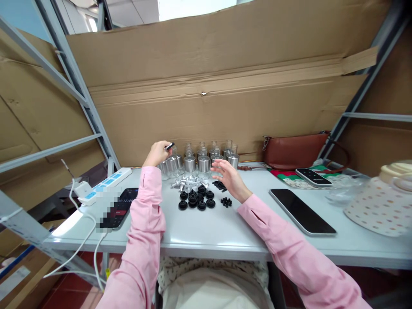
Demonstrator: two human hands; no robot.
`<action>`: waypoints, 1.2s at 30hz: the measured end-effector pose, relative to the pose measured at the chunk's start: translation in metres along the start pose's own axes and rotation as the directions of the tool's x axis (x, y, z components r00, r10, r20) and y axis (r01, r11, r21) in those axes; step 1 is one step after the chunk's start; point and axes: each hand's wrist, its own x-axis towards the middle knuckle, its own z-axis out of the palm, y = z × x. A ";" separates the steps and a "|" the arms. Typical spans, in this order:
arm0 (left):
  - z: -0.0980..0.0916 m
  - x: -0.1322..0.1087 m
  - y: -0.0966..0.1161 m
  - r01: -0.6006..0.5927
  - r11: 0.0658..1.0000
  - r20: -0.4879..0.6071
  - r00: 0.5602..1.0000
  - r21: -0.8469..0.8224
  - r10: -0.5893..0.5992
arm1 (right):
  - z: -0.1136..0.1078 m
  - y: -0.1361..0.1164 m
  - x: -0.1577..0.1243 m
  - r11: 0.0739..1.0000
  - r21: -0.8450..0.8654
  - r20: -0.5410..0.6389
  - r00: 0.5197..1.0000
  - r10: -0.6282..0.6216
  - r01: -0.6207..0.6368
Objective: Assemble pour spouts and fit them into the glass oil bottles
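My left hand (157, 153) is raised over the left end of a row of small glass bottles with silver collars (203, 161) and pinches a small dark part (169, 146). My right hand (227, 176) hovers with fingers spread above the table (225, 227), just right of a heap of small silver pieces (189, 182). Several black round caps (196, 200) lie in front of that heap. Smaller black bits (226, 201) lie by my right wrist. Both sleeves are pink.
A phone (120, 208) and a white power strip (104, 184) with cables lie at the left. A dark tablet (301, 211), a second phone (313, 177), a brown bag (294, 151) and a patterned lidded pot (380, 201) are at the right. Cardboard walls the back.
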 end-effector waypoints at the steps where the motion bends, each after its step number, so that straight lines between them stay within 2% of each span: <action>1: 0.004 0.001 -0.002 -0.003 1.000 0.003 1.000 0.008 0.003 | 0.000 0.000 0.000 1.000 -0.005 0.002 1.000 -0.003 0.003; 9: 0.032 0.009 -0.011 -0.035 0.998 0.045 0.998 0.057 0.033 | 0.002 -0.002 -0.002 0.998 -0.060 0.019 1.000 -0.024 0.025; 20: 0.045 0.009 -0.025 -0.031 0.998 0.011 0.999 0.056 0.030 | 0.004 -0.003 -0.004 0.995 -0.089 0.016 0.999 -0.043 0.044; 28: 0.050 0.009 -0.030 -0.023 0.998 -0.010 1.000 0.052 0.023 | 0.002 -0.001 -0.003 0.994 -0.099 0.009 0.999 -0.041 0.042; 31: 0.049 0.009 -0.029 -0.022 0.999 -0.052 0.998 0.028 0.023 | 0.002 -0.002 -0.003 0.994 -0.098 0.001 0.999 -0.041 0.041; 36: 0.030 0.010 -0.013 0.001 1.000 -0.100 0.995 0.003 0.000 | 0.003 -0.005 -0.002 0.994 -0.100 -0.022 0.999 -0.033 0.031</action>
